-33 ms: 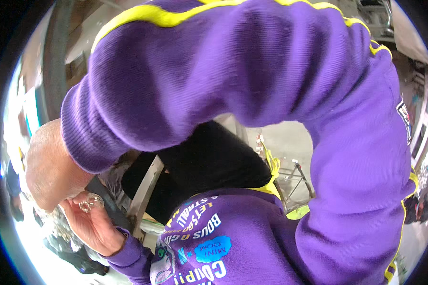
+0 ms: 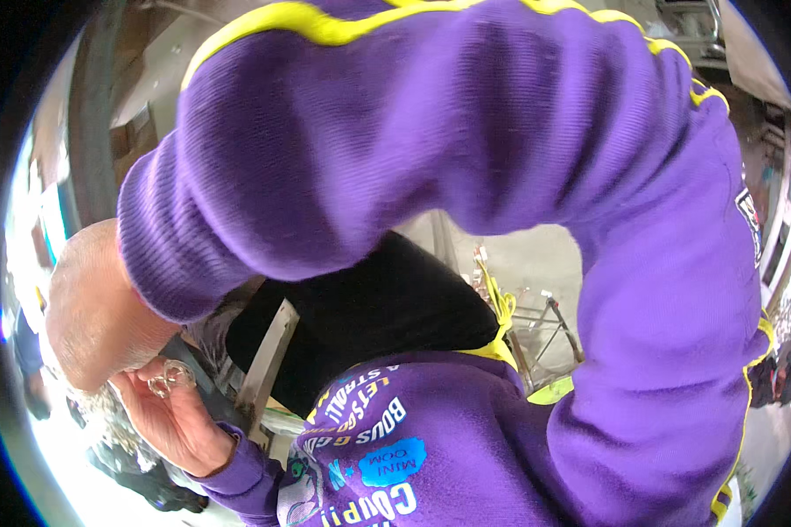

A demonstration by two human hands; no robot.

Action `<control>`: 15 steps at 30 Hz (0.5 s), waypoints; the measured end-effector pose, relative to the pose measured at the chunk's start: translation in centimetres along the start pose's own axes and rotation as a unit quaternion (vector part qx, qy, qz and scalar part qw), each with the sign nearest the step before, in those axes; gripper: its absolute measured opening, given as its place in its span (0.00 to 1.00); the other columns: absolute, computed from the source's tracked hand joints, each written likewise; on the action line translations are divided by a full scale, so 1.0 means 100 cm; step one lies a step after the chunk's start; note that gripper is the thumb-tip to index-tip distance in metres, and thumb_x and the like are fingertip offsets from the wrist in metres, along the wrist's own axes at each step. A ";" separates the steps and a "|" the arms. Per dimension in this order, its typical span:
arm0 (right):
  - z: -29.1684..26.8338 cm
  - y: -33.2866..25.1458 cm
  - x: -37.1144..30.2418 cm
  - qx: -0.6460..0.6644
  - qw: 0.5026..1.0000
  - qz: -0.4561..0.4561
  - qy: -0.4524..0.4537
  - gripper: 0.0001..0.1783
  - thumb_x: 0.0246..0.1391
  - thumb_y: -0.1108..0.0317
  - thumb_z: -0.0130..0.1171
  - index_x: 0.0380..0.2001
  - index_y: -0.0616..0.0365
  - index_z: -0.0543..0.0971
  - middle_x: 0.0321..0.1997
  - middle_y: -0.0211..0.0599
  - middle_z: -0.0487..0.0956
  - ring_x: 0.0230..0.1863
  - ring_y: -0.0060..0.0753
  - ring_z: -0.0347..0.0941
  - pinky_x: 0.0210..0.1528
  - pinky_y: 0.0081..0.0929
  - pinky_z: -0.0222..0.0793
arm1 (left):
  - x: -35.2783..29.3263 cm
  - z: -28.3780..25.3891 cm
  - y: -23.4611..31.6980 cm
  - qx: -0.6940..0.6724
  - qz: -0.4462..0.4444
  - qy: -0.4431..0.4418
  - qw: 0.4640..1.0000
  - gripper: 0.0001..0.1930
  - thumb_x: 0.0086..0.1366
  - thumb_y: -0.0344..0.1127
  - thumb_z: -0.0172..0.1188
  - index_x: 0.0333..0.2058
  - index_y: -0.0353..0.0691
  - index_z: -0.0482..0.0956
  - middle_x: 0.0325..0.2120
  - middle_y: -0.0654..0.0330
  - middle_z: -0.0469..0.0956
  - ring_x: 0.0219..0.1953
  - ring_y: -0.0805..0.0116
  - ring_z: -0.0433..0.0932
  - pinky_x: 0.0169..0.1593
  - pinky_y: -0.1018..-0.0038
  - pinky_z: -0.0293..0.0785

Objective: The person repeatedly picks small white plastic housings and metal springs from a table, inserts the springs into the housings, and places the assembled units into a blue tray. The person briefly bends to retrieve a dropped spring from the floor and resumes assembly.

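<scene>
My right arm, in a purple sleeve with yellow piping, arches across the view from the right. It ends in my right hand (image 2: 105, 307) at the far left, bent down at the wrist, its fingers hidden from me. Just below it, palm up, my left hand (image 2: 176, 422) comes from the lower edge. A small clear piece with round, ring-like outlines (image 2: 171, 379) sits at the fingers of my left hand, which seem curled round it. Both hands meet at the fingertips, and the right one covers part of the left.
A pale narrow bar (image 2: 268, 360) stands beside my black trouser leg (image 2: 387, 307). Yellow cord (image 2: 501, 307) hangs at my waist, near a thin dark metal frame (image 2: 554, 329) on the floor. A blurred dark and whitish heap (image 2: 141, 465) lies beyond my left hand.
The clear piece is turned slightly at my left fingers. Both hands stay together in nearly the same place, and the view has shifted a little.
</scene>
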State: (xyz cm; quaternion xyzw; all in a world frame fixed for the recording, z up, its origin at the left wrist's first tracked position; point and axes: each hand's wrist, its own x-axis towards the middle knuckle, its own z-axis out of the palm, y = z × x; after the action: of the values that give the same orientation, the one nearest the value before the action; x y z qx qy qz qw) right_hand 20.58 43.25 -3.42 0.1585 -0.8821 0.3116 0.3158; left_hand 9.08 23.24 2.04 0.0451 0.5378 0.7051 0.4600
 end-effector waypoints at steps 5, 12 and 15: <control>-0.023 0.014 -0.048 -0.041 0.997 0.034 0.057 0.10 0.48 0.63 0.60 0.36 0.47 0.81 0.35 0.34 0.81 0.41 0.43 0.79 0.39 0.37 0.76 | 0.030 0.035 -0.040 0.274 0.049 -0.041 0.960 0.21 0.65 0.29 0.60 0.54 0.31 0.66 0.41 0.54 0.73 0.40 0.71 0.75 0.39 0.80 0.78; -0.016 0.032 -0.081 -0.065 0.989 0.062 0.119 0.09 0.47 0.60 0.62 0.34 0.46 0.81 0.36 0.35 0.81 0.39 0.43 0.79 0.39 0.39 0.75 | 0.050 0.057 -0.069 0.428 0.090 0.009 0.899 0.21 0.67 0.33 0.58 0.56 0.32 0.66 0.42 0.56 0.73 0.42 0.68 0.74 0.45 0.79 0.76; 0.002 0.043 -0.091 0.015 0.961 0.033 0.275 0.11 0.48 0.59 0.61 0.35 0.48 0.81 0.35 0.39 0.81 0.37 0.46 0.79 0.38 0.42 0.75 | 0.052 0.061 -0.070 0.483 0.172 0.066 0.856 0.19 0.70 0.36 0.54 0.54 0.32 0.67 0.42 0.54 0.74 0.38 0.70 0.75 0.39 0.81 0.78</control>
State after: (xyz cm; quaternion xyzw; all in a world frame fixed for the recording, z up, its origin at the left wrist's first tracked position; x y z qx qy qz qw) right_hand 25.29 47.15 -11.45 0.0420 -0.7611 0.3666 0.5335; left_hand 13.72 31.24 -3.23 0.3071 0.8237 0.4256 0.2147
